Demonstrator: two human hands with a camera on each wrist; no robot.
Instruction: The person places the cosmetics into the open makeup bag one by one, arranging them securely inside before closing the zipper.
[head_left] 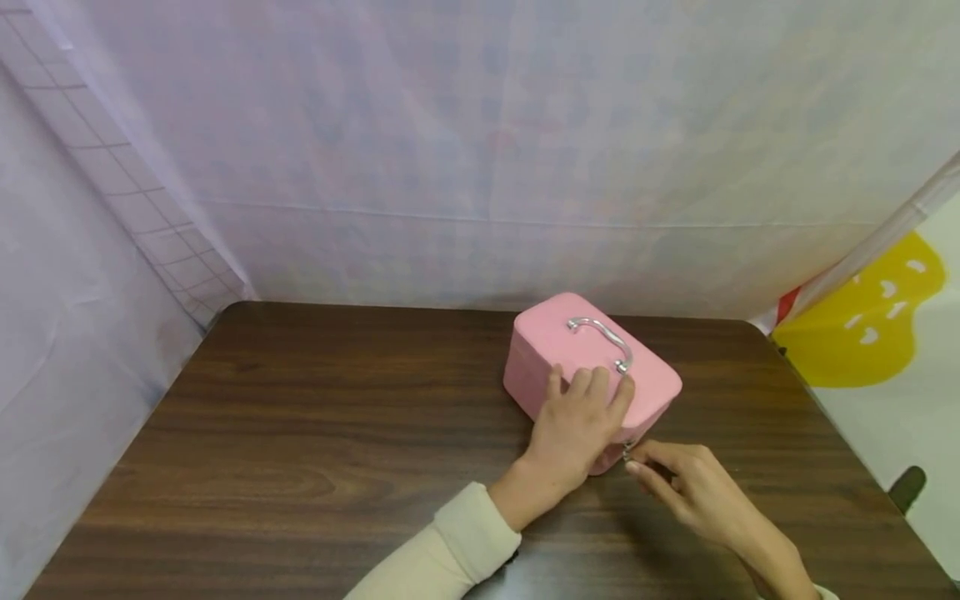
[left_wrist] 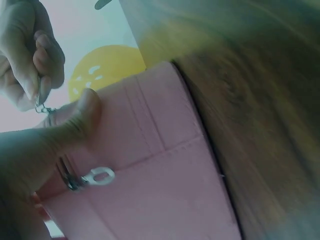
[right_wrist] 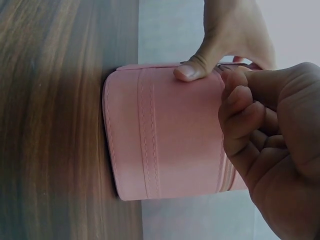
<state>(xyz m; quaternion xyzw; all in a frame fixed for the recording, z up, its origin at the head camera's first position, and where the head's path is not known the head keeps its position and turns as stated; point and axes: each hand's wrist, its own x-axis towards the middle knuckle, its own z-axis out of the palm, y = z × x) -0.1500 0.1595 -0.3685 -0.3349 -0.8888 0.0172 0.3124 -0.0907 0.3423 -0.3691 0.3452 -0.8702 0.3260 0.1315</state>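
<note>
A pink zippered cosmetic case (head_left: 543, 333) stands upright on the table, turned at an angle, a silver handle (head_left: 609, 337) on its lid. My left hand (head_left: 572, 429) rests with spread fingers on the lid. Its thumb (left_wrist: 86, 112) presses the side below the lid's edge. At the case's near right corner, my right hand (head_left: 697, 487) pinches a small metal zipper pull (left_wrist: 41, 107) between thumb and forefinger, the other fingers curled in. A second zipper pull (left_wrist: 101, 175) hangs loose in the left wrist view. Between the fingers, most of the pinched pull is hidden.
The dark wood-grain table (head_left: 300, 433) extends to the left of the case. A pale curtain (head_left: 450, 167) hangs behind its far edge. Beyond the right edge, a yellow shape (head_left: 862, 333) shows on a white surface.
</note>
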